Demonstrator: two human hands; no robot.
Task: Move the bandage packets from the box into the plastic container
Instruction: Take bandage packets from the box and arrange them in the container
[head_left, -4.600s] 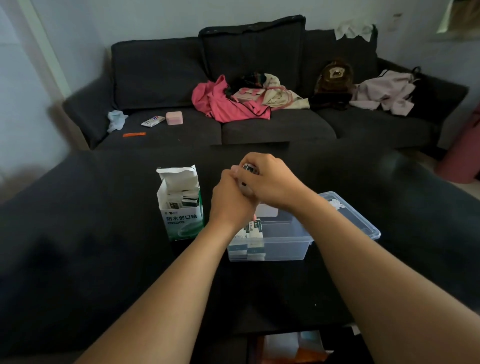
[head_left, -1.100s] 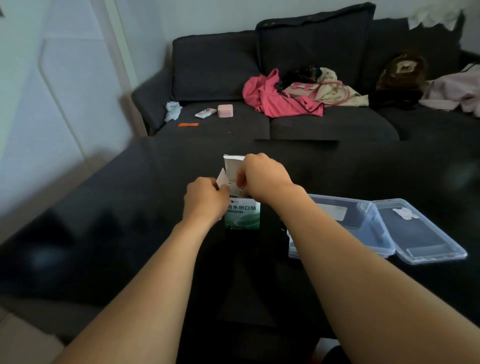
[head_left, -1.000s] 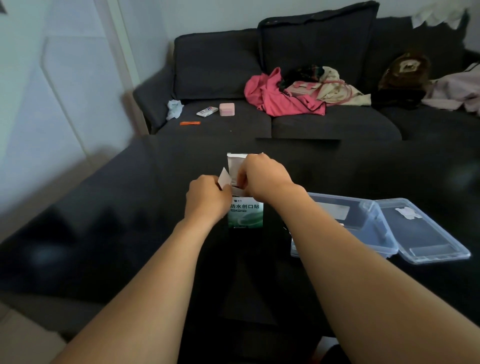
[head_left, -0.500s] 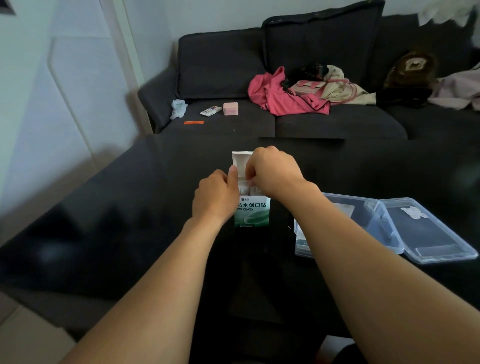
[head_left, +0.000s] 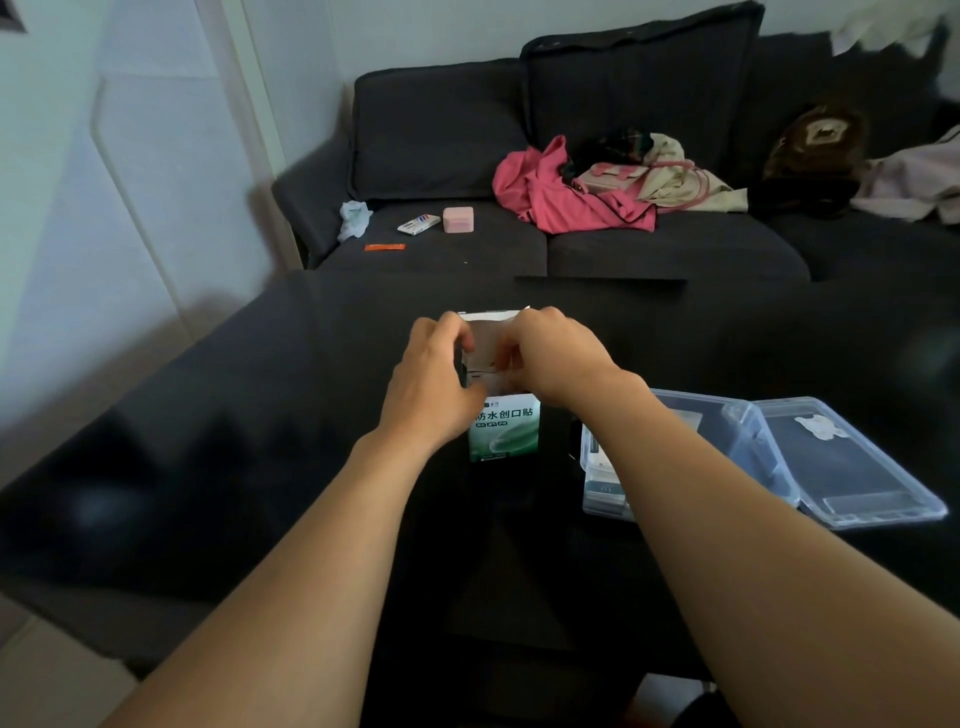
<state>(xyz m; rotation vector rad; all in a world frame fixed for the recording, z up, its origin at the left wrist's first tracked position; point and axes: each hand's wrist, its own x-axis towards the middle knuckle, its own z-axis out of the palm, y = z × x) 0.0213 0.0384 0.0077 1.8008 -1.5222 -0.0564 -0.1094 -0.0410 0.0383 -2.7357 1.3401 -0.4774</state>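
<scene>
The box (head_left: 503, 428), white and green with printed characters on its front, stands upright just left of the frame's centre on the dark table (head_left: 208, 467), and its white top flap is raised between the two hands. The left hand (head_left: 431, 384) is curled against the box's left side, its fingers closed on the left edge of the flap. The right hand (head_left: 550, 358) is curled over the box's upper right, its fingers pinched on the flap's right edge; what lies under them cannot be told. Bandage packets inside the box are hidden by the hands. To the right of the box, partly covered by the right forearm, the clear plastic container (head_left: 727, 447) sits open, and a few packets (head_left: 602, 483) can be made out through its near left corner. Its lid (head_left: 852, 467) lies flat against its right side. Across the top of the frame a dark sofa (head_left: 441, 124) is seen, with a pink garment (head_left: 561, 192), a small pink case (head_left: 458, 219) and other loose items on its seat.
</scene>
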